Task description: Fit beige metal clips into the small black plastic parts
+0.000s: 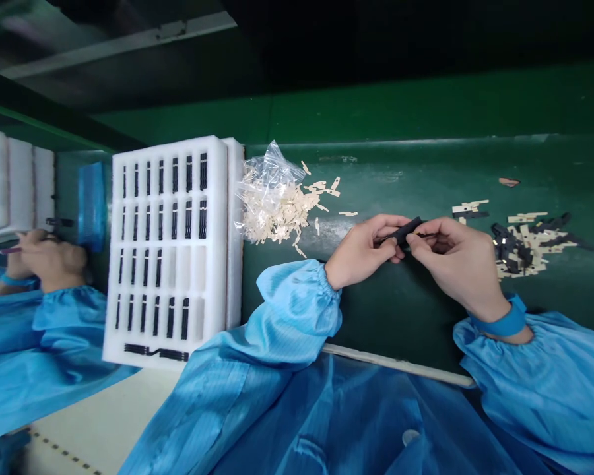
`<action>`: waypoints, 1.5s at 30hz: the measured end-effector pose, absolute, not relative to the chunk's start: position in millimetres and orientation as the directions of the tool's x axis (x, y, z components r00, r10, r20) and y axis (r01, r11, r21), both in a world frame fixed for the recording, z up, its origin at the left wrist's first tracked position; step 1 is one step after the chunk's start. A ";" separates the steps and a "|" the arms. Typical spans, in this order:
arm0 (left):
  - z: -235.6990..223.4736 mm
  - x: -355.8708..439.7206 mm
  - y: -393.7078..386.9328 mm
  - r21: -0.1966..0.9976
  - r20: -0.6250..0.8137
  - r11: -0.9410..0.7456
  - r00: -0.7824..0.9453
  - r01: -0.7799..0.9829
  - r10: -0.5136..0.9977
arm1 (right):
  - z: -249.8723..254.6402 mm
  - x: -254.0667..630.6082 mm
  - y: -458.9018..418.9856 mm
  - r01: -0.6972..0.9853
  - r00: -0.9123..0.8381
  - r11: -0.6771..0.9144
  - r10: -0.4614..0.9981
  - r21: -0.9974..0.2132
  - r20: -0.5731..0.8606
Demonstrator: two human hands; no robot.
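Observation:
My left hand and my right hand meet over the green table. Both pinch a small black strip between their fingertips, the left from the left end, the right from the right end. Both arms wear blue sleeves. A clear plastic bag spilling several cream-coloured tabs lies just left of my left hand. A heap of black and cream parts lies right of my right hand.
A white foam tray with slots, many holding black strips, stands left of the bag. At the far left a co-worker's hands in blue sleeves work beside more white foam trays. A green wall rises behind the table.

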State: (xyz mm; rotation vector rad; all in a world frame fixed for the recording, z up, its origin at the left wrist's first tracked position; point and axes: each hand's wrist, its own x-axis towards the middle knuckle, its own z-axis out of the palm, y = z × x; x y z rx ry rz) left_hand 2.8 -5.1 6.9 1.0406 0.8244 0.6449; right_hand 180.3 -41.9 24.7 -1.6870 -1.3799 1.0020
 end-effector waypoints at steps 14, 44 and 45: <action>8.7 5.8 -8.3 0.922 -0.268 0.370 0.498 -0.117 0.825 | 27.9 175.9 -47.9 0.628 0.053 0.083 0.987 -0.774 0.149; 16.5 12.8 -12.8 0.897 -0.321 0.402 0.352 -0.187 0.879 | 29.3 177.7 -41.8 0.591 0.115 0.144 0.959 -0.794 0.260; 16.1 13.4 -13.4 0.898 -0.331 0.405 0.342 -0.171 0.879 | 28.8 176.6 -41.3 0.598 0.117 0.147 0.957 -0.788 0.267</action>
